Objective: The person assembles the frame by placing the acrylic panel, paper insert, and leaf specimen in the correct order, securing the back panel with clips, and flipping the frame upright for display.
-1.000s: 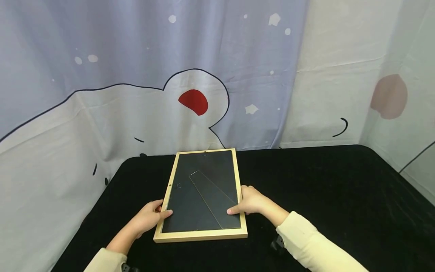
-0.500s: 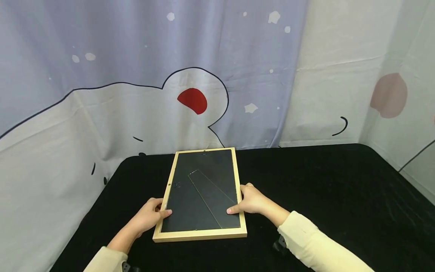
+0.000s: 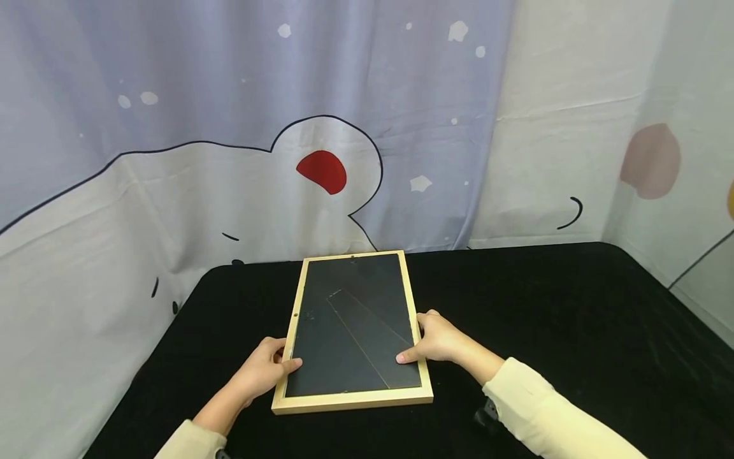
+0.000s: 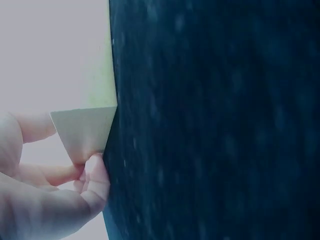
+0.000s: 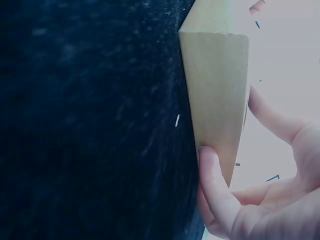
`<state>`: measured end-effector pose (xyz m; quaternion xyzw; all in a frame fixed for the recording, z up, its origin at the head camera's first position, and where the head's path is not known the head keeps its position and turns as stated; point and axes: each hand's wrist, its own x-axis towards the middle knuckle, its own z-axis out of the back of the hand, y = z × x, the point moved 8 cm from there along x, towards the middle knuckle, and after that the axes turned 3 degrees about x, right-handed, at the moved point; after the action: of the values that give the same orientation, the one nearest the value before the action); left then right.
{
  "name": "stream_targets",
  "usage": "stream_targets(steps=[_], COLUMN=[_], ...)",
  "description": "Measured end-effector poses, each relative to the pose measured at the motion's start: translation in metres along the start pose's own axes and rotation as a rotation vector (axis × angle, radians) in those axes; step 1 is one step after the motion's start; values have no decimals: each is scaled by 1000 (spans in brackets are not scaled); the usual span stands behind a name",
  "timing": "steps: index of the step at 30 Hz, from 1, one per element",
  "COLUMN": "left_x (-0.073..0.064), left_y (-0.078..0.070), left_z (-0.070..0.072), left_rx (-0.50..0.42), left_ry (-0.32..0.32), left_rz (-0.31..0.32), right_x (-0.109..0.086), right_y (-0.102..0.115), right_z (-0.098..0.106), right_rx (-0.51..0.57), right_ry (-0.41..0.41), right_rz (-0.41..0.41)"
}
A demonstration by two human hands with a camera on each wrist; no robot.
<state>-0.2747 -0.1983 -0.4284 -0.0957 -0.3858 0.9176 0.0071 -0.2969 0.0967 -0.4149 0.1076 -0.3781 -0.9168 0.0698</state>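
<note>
Only in head view: dark panel (image 3: 352,326) inside wooden frame (image 3: 352,400)

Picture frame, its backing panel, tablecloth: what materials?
Picture frame: probably wood, matte; pale tan bars, grain unclear. Backing panel: perhaps coated fibreboard, low sheen; smooth, dark, flat. Tablecloth: fabric, possibly velvet; deep matte black, pale flecks up close.

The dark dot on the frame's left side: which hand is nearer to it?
Left. The left hand grips that same side of the frame, lower than the dot in the head view; the right hand grips the opposite side, farther from it.
</note>
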Motion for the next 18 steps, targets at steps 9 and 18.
stream_targets(steps=[9, 18], left_x=[-5, -12], left_y=[-17, -33], left_z=[-18, -35], left_rx=[-29, -42], left_ry=[11, 21], left_rz=[-23, -48], right_x=[-18, -38], right_y=[-17, -29], right_z=[15, 29], right_rx=[0, -10], right_ry=[-13, -18], right_rz=[-19, -8])
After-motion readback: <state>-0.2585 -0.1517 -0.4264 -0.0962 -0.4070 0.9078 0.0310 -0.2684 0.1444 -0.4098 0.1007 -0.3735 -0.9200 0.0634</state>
